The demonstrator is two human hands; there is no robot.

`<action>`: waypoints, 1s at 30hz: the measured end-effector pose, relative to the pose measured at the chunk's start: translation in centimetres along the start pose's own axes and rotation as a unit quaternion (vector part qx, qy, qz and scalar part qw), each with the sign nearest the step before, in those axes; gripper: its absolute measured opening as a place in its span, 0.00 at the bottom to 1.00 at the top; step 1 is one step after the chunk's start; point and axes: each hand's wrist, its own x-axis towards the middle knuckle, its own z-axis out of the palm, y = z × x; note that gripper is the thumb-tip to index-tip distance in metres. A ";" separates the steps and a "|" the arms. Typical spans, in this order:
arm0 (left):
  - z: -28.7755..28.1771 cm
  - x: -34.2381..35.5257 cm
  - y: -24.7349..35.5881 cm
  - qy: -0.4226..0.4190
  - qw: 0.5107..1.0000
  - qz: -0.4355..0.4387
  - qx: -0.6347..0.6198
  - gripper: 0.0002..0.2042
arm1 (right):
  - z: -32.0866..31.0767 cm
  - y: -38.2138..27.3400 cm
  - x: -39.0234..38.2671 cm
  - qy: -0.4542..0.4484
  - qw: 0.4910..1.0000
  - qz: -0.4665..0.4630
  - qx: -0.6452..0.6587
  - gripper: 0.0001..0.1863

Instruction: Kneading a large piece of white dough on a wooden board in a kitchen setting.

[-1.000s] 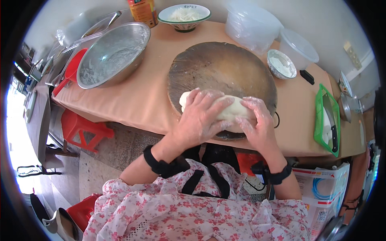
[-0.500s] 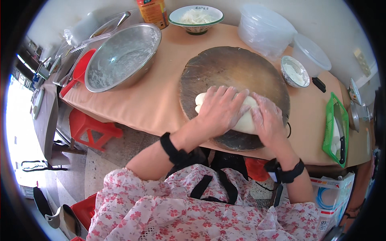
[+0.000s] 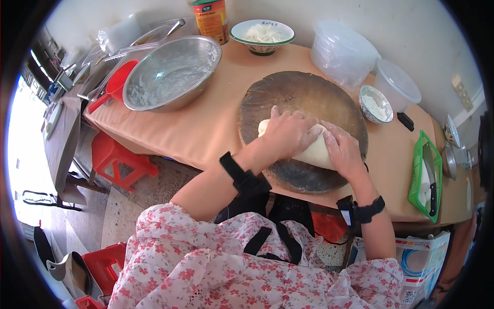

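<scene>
A pale lump of dough lies on a round, dark wooden chopping board. My left hand is over the left and top part of the dough, its fingers bent and gripping it. From the right, my right hand grips the other end, thumb toward my left hand. Both hands are dusted with flour and nearly meet over the dough. They hide part of it; its left tip and its near side show.
A floury steel basin and red dipper stand left. Behind the board are a bowl of white shreds and plastic tubs. A flour bowl stands right, near a green basket with a knife.
The whole view has shifted a little. My left hand's fingers are more bent than before, and less of the dough's left end shows. Both hands stay on the dough.
</scene>
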 end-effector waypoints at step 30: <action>0.9 1.4 -1.9 0.150 0.986 0.018 0.063 0.23 | 0.5 1.7 1.8 0.047 0.994 0.045 -0.093 0.28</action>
